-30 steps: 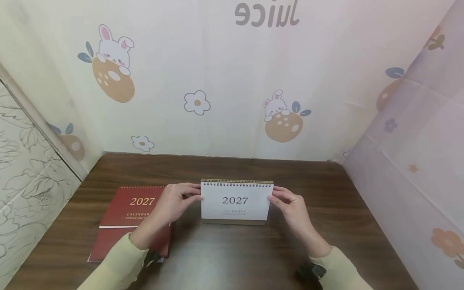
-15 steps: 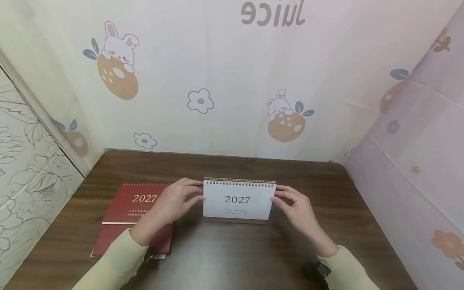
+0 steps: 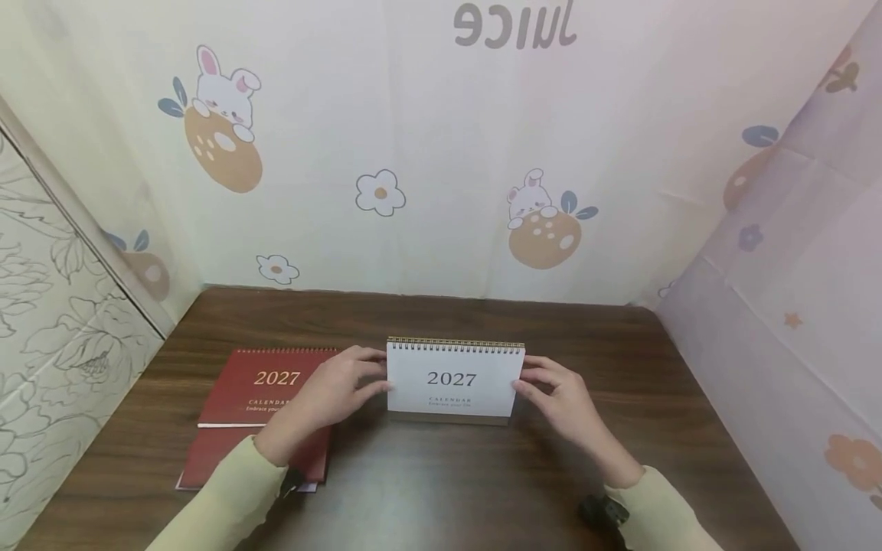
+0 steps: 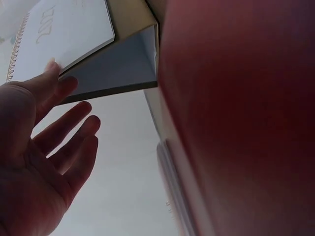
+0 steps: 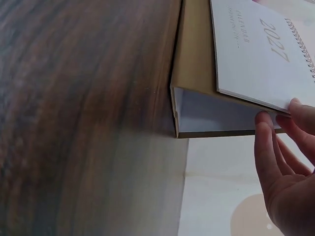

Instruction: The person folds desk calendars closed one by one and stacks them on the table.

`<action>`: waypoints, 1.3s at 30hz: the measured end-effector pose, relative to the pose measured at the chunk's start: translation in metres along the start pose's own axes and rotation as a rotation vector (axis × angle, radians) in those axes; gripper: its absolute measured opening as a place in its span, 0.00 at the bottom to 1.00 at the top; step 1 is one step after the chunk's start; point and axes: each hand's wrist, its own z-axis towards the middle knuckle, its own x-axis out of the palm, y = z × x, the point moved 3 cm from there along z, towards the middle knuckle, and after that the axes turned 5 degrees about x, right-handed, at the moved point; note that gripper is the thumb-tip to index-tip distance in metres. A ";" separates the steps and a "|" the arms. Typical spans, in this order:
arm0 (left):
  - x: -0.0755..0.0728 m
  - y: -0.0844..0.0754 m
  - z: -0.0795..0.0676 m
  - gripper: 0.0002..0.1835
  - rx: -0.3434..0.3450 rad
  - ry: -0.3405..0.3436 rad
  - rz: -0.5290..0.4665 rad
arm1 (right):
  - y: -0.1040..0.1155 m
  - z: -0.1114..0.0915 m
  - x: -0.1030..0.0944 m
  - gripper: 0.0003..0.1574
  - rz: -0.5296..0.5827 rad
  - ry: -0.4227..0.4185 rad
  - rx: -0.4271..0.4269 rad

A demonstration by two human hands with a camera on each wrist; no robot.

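Observation:
A white spiral-bound desk calendar (image 3: 451, 379) printed "2027" stands tent-like on its tan base in the middle of the table. My left hand (image 3: 344, 386) pinches its left edge, thumb in front and index finger behind; the left wrist view shows the other fingers (image 4: 81, 142) spread loosely below. At the opposite edge my right hand (image 3: 561, 394) pinches likewise. In the right wrist view its thumb (image 5: 295, 105) lies at the page edge, with fingertips at the hollow side of the stand. A red "2027" calendar (image 3: 258, 394) lies partly under my left forearm.
The brown wooden table (image 3: 441, 482) ends at a pale curtain (image 3: 441, 138) printed with rabbits and flowers. Another curtain (image 3: 792, 268) hangs along the right side, and a panel with line-drawn flowers (image 3: 62, 306) stands on the left. The red calendar overlaps another red item (image 3: 207, 455) below it.
The view shifts slightly. Both hands keep their grip at the white calendar's sides, and the left hand's thumb sits a little lower on the edge. The calendar stays in place.

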 end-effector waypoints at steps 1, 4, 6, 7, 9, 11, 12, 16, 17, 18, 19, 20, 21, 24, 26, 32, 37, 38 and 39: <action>0.001 0.000 0.000 0.13 -0.002 0.006 -0.015 | -0.002 0.000 0.001 0.11 -0.001 0.011 0.004; 0.002 0.000 0.000 0.11 -0.004 -0.003 -0.071 | -0.006 0.002 0.004 0.09 0.006 0.053 0.016; 0.003 0.000 0.000 0.11 0.004 -0.007 -0.108 | -0.009 0.003 0.004 0.08 0.015 0.085 0.027; 0.003 0.000 0.001 0.11 0.011 -0.011 -0.125 | -0.009 0.003 0.005 0.08 0.018 0.099 0.031; 0.003 0.000 0.001 0.11 0.030 -0.018 -0.150 | -0.010 0.003 0.004 0.08 0.025 0.112 0.039; 0.003 -0.002 0.002 0.11 0.049 -0.037 -0.171 | -0.010 0.003 0.003 0.08 0.023 0.103 0.045; 0.002 -0.003 0.002 0.11 0.053 -0.047 -0.181 | -0.009 0.003 0.002 0.08 0.022 0.097 0.047; -0.003 -0.006 0.002 0.10 0.035 -0.075 -0.221 | -0.005 0.002 -0.001 0.08 0.028 0.081 0.059; -0.005 -0.007 0.002 0.10 0.018 -0.075 -0.234 | -0.003 0.002 -0.002 0.08 0.034 0.083 0.066; -0.006 -0.008 0.001 0.11 0.000 -0.072 -0.249 | -0.002 0.002 -0.003 0.09 0.036 0.086 0.071; -0.008 -0.008 0.000 0.11 -0.017 -0.069 -0.264 | 0.000 0.001 -0.003 0.09 0.039 0.091 0.078; -0.010 -0.009 0.000 0.11 -0.038 -0.063 -0.280 | 0.001 0.001 -0.004 0.09 0.040 0.096 0.084; -0.011 -0.009 -0.001 0.11 -0.056 -0.059 -0.297 | 0.002 0.000 -0.005 0.09 0.042 0.102 0.089; -0.014 -0.010 -0.003 0.11 -0.118 -0.047 -0.347 | 0.005 -0.001 -0.006 0.10 0.048 0.124 0.108; -0.016 -0.011 -0.004 0.10 -0.157 -0.042 -0.376 | 0.007 -0.002 -0.008 0.11 0.053 0.140 0.125; -0.015 -0.009 -0.005 0.08 -0.226 -0.037 -0.460 | 0.009 -0.003 -0.010 0.14 0.119 0.173 0.209; -0.007 -0.003 -0.006 0.08 -0.266 -0.021 -0.536 | 0.008 -0.003 -0.009 0.17 0.172 0.185 0.273; -0.005 -0.002 -0.006 0.08 -0.280 -0.016 -0.545 | 0.007 -0.003 -0.007 0.18 0.181 0.186 0.281; -0.002 -0.001 -0.006 0.07 -0.295 -0.010 -0.553 | 0.006 -0.003 -0.006 0.20 0.198 0.188 0.287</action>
